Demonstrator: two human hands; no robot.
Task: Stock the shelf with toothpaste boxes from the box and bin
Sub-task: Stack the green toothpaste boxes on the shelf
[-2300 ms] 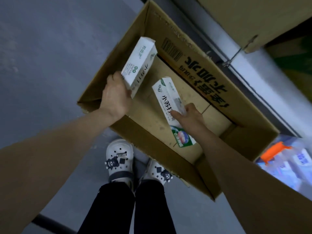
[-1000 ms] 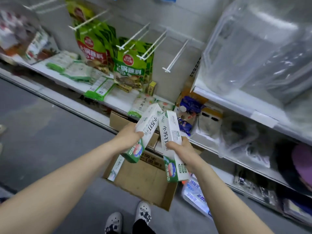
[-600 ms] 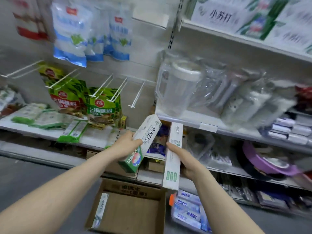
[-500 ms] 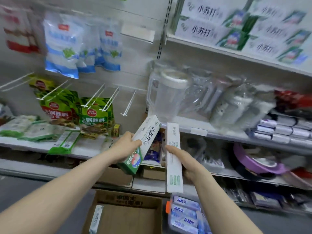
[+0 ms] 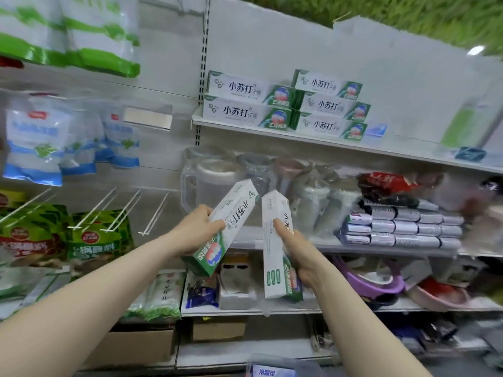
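Grip logged first: the left hand (image 5: pixel 197 229) held the left toothpaste box (image 5: pixel 231 221), fingers and thumb curled round its left edge, the box tilted with its green end low and its top leaning right. The right hand (image 5: pixel 298 254) gripped the right toothpaste box (image 5: pixel 276 248) nearly upright, thumb pressed on the near face. The other fingers wrapped behind the box, so I could not tell how they lay. The top ends of the two boxes were near each other, and I judged them apart. Both were held in the air in front of the middle shelf (image 5: pixel 381 247), where I saw clear pitchers (image 5: pixel 209 183) in plastic wrap. Farther back and higher, the upper shelf (image 5: pixel 313 137) carried stacked toothpaste boxes (image 5: pixel 245 100) of the same print, two at left and three at right, lying flat with fronts outward.
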